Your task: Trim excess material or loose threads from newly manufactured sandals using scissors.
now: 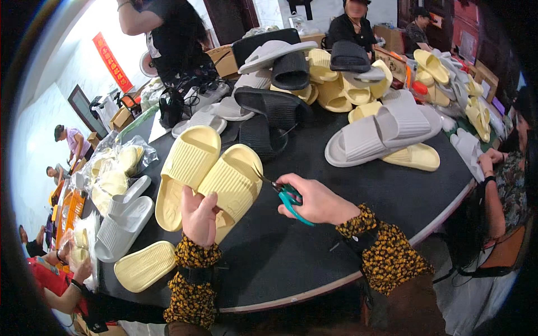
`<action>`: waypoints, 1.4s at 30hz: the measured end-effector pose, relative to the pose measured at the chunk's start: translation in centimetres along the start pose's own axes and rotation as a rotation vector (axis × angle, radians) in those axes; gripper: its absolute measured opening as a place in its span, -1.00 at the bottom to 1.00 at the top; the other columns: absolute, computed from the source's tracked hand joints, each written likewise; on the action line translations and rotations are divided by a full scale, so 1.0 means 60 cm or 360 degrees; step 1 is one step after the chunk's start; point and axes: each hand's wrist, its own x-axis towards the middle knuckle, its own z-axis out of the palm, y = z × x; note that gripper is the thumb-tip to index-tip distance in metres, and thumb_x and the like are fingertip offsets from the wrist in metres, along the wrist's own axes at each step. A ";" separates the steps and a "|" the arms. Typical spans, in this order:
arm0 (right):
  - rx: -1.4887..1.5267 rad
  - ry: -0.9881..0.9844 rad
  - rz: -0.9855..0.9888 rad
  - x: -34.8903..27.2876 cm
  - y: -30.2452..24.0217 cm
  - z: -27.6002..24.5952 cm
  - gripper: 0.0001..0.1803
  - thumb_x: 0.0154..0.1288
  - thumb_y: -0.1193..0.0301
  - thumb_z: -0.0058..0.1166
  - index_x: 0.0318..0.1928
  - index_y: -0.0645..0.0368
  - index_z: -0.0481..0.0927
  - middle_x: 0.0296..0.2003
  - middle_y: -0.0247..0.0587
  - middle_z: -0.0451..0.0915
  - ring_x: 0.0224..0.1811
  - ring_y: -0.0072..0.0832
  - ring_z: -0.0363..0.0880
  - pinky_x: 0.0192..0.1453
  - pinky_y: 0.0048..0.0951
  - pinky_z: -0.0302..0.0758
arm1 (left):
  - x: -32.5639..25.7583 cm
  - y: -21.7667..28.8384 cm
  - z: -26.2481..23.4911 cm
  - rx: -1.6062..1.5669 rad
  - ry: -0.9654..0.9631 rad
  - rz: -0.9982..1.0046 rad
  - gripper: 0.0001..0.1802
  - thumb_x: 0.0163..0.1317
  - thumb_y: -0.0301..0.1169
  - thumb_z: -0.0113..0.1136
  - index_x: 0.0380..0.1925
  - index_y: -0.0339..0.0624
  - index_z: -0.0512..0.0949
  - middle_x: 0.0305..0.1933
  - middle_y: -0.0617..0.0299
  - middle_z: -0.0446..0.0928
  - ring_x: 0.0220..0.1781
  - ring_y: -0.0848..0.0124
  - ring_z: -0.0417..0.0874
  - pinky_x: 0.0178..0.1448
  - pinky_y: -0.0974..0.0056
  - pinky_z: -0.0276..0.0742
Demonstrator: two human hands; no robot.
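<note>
My left hand (pixel 200 219) grips a pair of pale yellow slide sandals, the left slide (pixel 191 157) and the right slide (pixel 240 173), side by side above the dark table. Its thumb and fingers are at the inner edges, near the ribbed straps. Wrapped in my right hand (pixel 324 200) is a pair of thread snips (pixel 292 203) with teal handles; their dark, slender blades reach the outer edge of the right slide. Whether the blades touch it, I cannot tell. Below on the table lies another yellow slide (pixel 145 266), sole up.
Grey slides (pixel 386 134) rest over yellow ones at the right; black slides (pixel 272 112) and a mixed pile stand farther back. White slides (pixel 124 229) and bagged yellow slides (pixel 112 179) lie left. The dark table (pixel 314 252) has a curved front edge. Several people work around it.
</note>
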 end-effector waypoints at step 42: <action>-0.0292 0.0342 -0.0076 0.001 -0.012 0.009 -0.47 0.03 0.42 0.28 0.03 0.24 0.39 -0.32 -0.14 0.52 -0.36 -0.48 0.53 -0.30 -0.49 0.48 | -0.032 -0.019 0.008 0.0369 -0.0285 -0.0228 -0.56 0.34 -0.51 -0.10 0.21 -0.30 0.22 0.07 0.15 0.47 0.02 0.52 0.49 0.05 0.41 0.41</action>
